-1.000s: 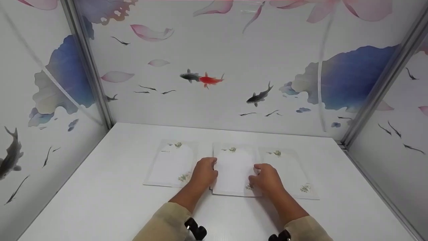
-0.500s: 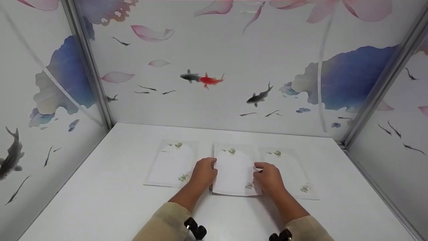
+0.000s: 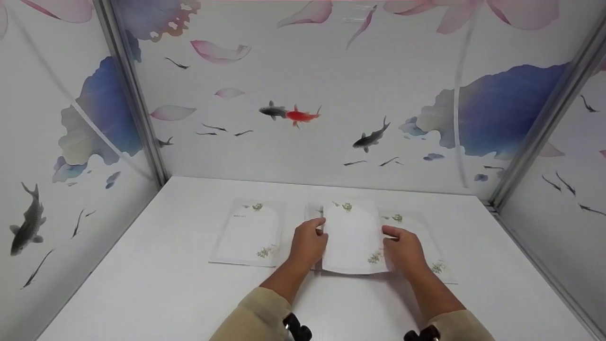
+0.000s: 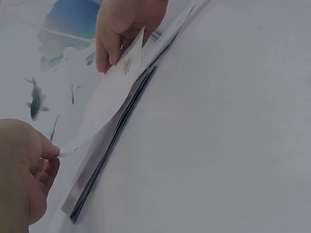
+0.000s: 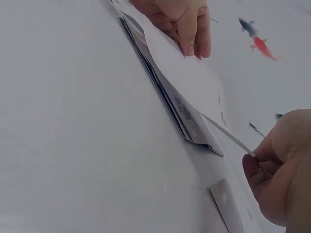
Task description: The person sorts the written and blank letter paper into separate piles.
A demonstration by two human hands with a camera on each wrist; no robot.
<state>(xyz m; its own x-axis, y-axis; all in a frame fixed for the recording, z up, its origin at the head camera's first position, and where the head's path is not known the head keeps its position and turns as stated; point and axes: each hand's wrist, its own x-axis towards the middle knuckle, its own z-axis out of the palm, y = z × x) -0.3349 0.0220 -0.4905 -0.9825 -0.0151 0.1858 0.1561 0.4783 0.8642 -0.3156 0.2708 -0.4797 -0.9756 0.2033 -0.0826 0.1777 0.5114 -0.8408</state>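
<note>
In the head view a white paper sheet (image 3: pixel 350 237) with printed green sprigs is raised in front of me, its near edge bowed. My left hand (image 3: pixel 307 244) pinches its left edge between thumb and fingers. At the opposite edge, my right hand (image 3: pixel 405 248) pinches the sheet too. The right wrist view shows the sheet sloping, with the right thumb and fingertips gripping its edge. Beneath it, on the table, lies a thin pile of papers (image 4: pixel 92 167) with dark edges, mostly hidden from above by the sheet.
Left of the hands a similar printed paper (image 3: pixel 248 234) lies flat on the white table (image 3: pixel 142 289). Another printed paper (image 3: pixel 421 232) lies on the right, partly behind the right hand. Patterned panels (image 3: pixel 222 156) with metal posts (image 3: pixel 142 109) enclose the table.
The sheet has come up off the pile and shifted right with both hands, uncovering a strip of the pile at the left. The head view has moved slightly.
</note>
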